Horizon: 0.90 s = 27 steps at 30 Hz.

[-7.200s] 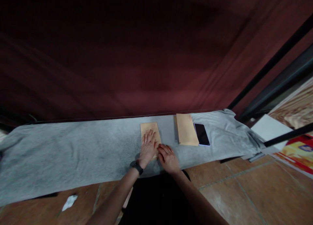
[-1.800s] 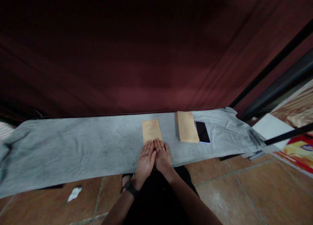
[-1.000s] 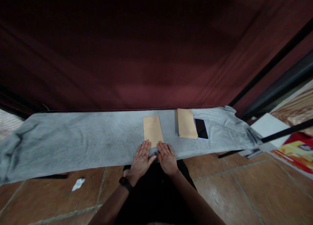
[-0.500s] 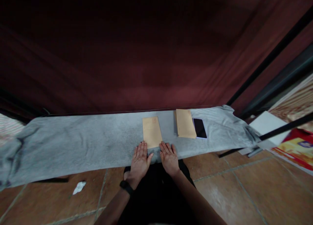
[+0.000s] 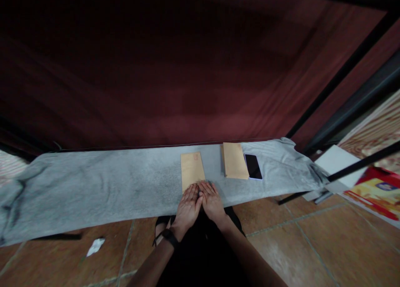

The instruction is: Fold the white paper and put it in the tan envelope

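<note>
A tan paper envelope (image 5: 191,169) with a small reddish mark at its upper right lies flat on the grey cloth. My left hand (image 5: 188,207) rests palm down, its fingers stretched out over the envelope's near edge. Beside it, my right hand (image 5: 212,201) lies flat too, fingertips at the near right corner. The two thumbs are close together, and the hands hide the envelope's near end. Neither hand grips anything. To the right is a stack of similar envelopes (image 5: 236,161), with a dark-screened phone (image 5: 253,166) against its right side.
Grey cloth (image 5: 103,187) covers the long narrow surface, with a dark red panel (image 5: 187,99) rising behind it. At the right stand black bars and a red and yellow box (image 5: 376,191). A crumpled white tissue (image 5: 95,247) lies on the tiled floor.
Both hands have come inward until nearly touching, now covering the near edge of the envelope. The view has shifted slightly; the stack and the phone lie as before.
</note>
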Each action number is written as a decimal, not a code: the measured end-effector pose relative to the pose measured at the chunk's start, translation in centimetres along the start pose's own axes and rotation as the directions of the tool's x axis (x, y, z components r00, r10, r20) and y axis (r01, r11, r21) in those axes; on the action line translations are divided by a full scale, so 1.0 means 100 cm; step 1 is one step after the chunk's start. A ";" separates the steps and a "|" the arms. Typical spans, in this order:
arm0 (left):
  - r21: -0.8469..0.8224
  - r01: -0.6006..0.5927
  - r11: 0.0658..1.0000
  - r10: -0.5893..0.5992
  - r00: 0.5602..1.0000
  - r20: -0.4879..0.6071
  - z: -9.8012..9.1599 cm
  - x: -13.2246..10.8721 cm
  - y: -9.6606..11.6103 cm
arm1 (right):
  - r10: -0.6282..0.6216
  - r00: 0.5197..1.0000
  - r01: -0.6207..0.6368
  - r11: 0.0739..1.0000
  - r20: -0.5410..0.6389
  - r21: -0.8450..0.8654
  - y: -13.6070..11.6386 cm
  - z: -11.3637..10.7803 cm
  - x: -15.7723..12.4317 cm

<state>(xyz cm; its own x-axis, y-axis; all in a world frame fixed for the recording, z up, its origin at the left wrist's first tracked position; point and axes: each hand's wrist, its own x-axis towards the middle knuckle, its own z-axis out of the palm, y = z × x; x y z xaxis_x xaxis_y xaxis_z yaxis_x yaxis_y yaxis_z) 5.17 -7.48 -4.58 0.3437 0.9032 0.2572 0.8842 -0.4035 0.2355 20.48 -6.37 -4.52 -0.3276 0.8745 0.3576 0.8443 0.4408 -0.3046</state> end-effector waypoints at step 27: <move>-0.006 0.015 1.000 -0.014 0.998 0.069 0.030 0.063 0.001 | 0.017 1.000 -0.017 0.995 0.005 -0.103 0.015 0.021 -0.003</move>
<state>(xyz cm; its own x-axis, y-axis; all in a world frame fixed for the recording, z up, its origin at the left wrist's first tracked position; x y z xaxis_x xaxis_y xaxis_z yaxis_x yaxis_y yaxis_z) 8.37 -1.35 -5.76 0.3518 0.9168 0.1889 0.8872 -0.3909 0.2450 21.02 -5.56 -6.92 -0.3150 0.8831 0.3476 0.8888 0.4029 -0.2182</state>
